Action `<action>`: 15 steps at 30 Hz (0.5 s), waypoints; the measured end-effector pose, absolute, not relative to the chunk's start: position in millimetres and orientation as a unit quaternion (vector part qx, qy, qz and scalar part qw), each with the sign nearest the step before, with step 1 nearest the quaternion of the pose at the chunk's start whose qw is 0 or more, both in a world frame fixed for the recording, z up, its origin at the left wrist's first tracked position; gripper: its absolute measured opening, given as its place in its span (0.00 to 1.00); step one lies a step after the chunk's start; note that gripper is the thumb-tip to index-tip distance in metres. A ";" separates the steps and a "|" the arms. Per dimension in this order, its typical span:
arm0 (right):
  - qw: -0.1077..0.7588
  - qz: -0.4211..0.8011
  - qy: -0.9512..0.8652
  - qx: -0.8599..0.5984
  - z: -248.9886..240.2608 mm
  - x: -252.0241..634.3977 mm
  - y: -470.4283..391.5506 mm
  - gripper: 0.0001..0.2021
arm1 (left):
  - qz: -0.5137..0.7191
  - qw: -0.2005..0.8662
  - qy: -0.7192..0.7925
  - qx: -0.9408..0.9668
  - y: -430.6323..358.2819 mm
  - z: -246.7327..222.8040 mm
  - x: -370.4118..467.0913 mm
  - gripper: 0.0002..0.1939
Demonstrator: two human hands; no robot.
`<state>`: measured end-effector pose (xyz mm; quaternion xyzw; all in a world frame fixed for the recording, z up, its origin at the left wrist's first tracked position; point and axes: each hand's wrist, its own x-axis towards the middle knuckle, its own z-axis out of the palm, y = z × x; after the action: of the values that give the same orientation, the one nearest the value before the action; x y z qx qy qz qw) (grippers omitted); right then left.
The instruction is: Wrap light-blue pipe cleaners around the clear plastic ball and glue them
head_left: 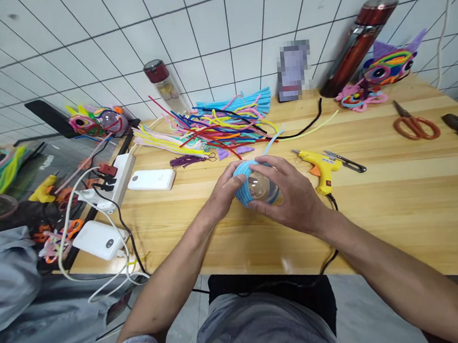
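Between my two hands, above the wooden table, is a clear round plastic ball partly wrapped in light blue pipe cleaner. My left hand closes on the wrapped side, thumb across the blue rows. Curled around the opposite side, my right hand has its fingers on top and its thumb underneath. A loose end of blue pipe cleaner sticks up past the right fingers. To the right lies a yellow hot glue gun, with thread snips just beyond it. The ball's underside is hidden.
Behind my hands spreads a pile of coloured pipe cleaners. A white power bank and a power strip with cables are left. Scissors, a red thermos and a decorated figure stand right. A co-worker's sleeve shows left.
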<state>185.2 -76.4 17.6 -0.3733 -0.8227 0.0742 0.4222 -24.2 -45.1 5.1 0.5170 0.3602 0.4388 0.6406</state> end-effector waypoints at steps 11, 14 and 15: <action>0.382 0.072 -0.827 -0.406 28.9 183.6 -78.7 0.30 | 0.437 0.697 0.357 0.443 -47.6 11.5 -14.0 0.35; 0.377 0.065 -0.830 -0.405 32.3 182.9 -77.9 0.29 | 0.445 0.698 0.353 0.436 -46.8 11.6 -13.4 0.34; 0.376 0.064 -0.830 -0.407 33.3 182.6 -77.8 0.29 | 0.448 0.699 0.352 0.432 -46.6 11.7 -13.4 0.34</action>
<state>182.6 -77.8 33.3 -0.4071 -0.8300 0.0643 0.3758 -13.4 -46.6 11.7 0.4318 0.3525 0.4479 0.6990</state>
